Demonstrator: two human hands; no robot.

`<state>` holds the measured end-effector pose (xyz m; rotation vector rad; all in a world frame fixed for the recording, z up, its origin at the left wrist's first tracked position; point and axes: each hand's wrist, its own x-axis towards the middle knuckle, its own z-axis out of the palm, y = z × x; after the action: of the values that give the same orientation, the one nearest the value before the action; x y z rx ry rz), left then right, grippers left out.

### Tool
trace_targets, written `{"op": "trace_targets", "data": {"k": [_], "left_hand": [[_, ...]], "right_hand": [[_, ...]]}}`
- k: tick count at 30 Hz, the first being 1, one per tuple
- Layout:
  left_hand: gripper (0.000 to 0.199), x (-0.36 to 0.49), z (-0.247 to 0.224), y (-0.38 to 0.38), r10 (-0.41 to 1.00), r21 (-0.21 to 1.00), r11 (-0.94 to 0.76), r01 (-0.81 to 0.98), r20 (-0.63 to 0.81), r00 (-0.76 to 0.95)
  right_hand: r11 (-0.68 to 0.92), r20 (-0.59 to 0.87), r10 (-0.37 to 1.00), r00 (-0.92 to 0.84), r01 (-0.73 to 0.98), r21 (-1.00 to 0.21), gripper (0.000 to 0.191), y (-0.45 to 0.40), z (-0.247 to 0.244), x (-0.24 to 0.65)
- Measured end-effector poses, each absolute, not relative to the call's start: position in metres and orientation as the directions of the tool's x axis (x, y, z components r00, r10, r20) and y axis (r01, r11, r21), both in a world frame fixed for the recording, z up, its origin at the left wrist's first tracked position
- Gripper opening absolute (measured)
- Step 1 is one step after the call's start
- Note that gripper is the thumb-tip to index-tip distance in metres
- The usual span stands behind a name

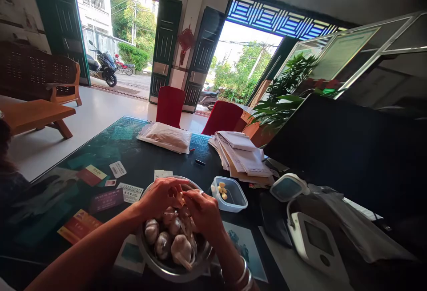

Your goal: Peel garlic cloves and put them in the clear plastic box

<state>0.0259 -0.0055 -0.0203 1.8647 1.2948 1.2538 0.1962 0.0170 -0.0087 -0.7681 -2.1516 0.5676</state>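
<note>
My left hand (162,197) and my right hand (204,211) meet over a metal bowl (170,275). Between their fingertips is a small pale garlic clove (181,199), partly hidden by the fingers. Both hands are closed in a pinch around it. Several whole garlic bulbs (182,250) with papery skins fill the bowl under my hands. Just right of the bowl stands a clear plastic box (237,205), with several peeled garlic cloves (222,190) lying in it. Two bracelets circle my right wrist.
Cards and photos (106,200) lie at the table's left. A wrapped packet (165,137), a pen (200,162) and a paper stack (242,153) are farther back. On the right are a blood pressure monitor (315,242) and a dark screen (343,149). Red chairs (170,106) stand beyond.
</note>
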Motion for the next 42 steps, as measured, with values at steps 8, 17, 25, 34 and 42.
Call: {"op": "trace_targets", "data": {"k": [8, 17, 25, 34, 42], "left_hand": [[0.049, 0.0265, -0.0191, -0.0082, 0.917, 0.846, -0.399, 0.353, 0.377, 0.131], [0.036, 0.0258, -0.0134, -0.0095, 0.913, 0.852, -0.408, 0.329, 0.378, 0.152], [0.015, 0.0255, -0.0148, -0.0079, 0.919, 0.847, -0.392, 0.358, 0.376, 0.116], [0.011, 0.0252, -0.0112, -0.0076, 0.947, 0.926, -0.321, 0.196, 0.317, 0.053], [0.014, 0.0216, -0.0185, -0.0016, 0.961, 0.955, -0.274, 0.115, 0.277, -0.011]], "right_hand": [[0.722, 0.525, 0.69, -0.498, 0.424, -0.547, 0.017, 0.0169, -0.0095, 0.195], [0.706, 0.545, 0.707, -0.452, 0.495, -0.506, 0.018, 0.0204, -0.0134, 0.1944], [0.658, 0.477, 0.752, -0.454, 0.54, -0.525, 0.016, 0.021, -0.0146, 0.196], [0.612, 0.39, 0.791, -0.472, 0.635, -0.472, 0.013, 0.0224, -0.0155, 0.195], [0.567, 0.318, 0.82, -0.476, 0.75, -0.34, 0.017, 0.0239, -0.0163, 0.1982]]}}
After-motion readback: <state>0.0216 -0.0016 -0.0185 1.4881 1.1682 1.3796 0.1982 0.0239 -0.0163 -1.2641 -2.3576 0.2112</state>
